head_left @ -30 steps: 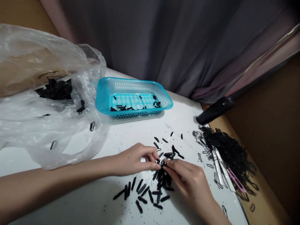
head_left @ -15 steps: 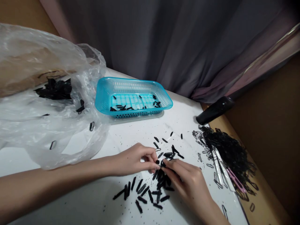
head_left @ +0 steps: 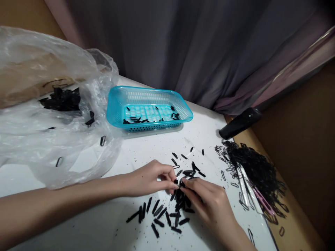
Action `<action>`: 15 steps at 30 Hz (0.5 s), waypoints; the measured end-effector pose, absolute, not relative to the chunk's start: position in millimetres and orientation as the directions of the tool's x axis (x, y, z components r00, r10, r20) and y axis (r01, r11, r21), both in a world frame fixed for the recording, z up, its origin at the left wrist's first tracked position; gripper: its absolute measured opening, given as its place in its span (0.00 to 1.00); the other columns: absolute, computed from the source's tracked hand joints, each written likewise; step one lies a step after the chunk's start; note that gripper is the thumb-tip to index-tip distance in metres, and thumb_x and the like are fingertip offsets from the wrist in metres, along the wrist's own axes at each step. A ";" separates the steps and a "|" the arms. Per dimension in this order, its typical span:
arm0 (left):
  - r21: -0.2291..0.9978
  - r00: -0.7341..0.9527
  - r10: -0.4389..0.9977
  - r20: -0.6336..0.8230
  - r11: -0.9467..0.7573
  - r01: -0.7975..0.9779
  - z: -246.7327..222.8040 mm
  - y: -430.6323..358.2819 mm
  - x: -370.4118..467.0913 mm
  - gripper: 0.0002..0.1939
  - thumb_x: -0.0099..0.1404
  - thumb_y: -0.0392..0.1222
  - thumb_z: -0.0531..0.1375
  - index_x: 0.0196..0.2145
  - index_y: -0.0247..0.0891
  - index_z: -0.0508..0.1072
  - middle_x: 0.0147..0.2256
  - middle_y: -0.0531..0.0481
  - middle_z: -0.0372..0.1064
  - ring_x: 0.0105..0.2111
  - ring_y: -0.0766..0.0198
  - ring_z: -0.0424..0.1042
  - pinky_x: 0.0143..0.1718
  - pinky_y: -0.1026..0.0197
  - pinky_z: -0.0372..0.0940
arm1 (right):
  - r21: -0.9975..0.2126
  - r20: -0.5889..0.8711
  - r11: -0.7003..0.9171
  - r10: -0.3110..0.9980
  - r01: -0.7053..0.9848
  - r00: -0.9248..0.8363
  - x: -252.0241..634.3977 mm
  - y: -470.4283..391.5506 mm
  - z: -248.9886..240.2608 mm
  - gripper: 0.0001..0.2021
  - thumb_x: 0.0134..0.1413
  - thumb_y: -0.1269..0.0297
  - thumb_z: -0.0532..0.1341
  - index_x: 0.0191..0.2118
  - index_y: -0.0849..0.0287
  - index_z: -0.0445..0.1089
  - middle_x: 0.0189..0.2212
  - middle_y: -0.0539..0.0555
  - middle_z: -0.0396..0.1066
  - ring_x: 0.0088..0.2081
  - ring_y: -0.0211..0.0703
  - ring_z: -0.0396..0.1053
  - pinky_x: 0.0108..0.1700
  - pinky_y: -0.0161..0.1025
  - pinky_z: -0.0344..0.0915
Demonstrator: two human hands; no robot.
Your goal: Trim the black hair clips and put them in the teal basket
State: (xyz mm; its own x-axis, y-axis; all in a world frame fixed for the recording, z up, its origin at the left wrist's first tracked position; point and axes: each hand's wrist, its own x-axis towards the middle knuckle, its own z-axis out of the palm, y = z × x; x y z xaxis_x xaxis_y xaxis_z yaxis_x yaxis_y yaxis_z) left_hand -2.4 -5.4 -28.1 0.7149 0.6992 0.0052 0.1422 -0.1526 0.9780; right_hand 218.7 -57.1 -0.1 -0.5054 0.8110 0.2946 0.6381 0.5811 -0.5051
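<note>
Hands [head_left: 154,177] shifted barely | pinched black piece [head_left: 176,181]: small, partly hidden

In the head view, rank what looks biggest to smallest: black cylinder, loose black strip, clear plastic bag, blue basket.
1. Clear plastic bag, cropped at left
2. Blue basket
3. Black cylinder
4. Loose black strip

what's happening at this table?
A person's left hand and right hand meet fingertip to fingertip over the white table, pinching a small dark piece, too small to make out. Loose black strips lie scattered around and below them. Beyond stands a blue basket with a few similar strips inside. A heap of black loops sits to the right, a clear plastic bag to the left.
</note>
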 end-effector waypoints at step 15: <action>0.978 0.718 0.696 -0.004 -0.147 0.147 -27.2 -4.7 -3.1 0.08 0.65 0.43 0.64 0.34 0.34 0.74 0.28 0.47 0.79 0.31 0.61 0.78 0.34 0.62 0.70 | -0.508 0.354 0.617 0.785 0.601 -0.508 217.3 -57.3 0.1 0.09 0.66 0.71 0.56 0.42 0.60 0.75 0.26 0.53 0.74 0.26 0.38 0.70 0.29 0.35 0.67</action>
State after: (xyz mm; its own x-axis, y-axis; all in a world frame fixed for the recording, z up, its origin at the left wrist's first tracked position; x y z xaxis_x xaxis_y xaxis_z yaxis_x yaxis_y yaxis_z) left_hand -3.1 -4.7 -27.2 0.7177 0.6963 -0.0036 0.1471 -0.1466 0.9782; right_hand 217.3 -57.3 0.1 -0.5077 0.7853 0.3542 0.6009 0.6174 -0.5077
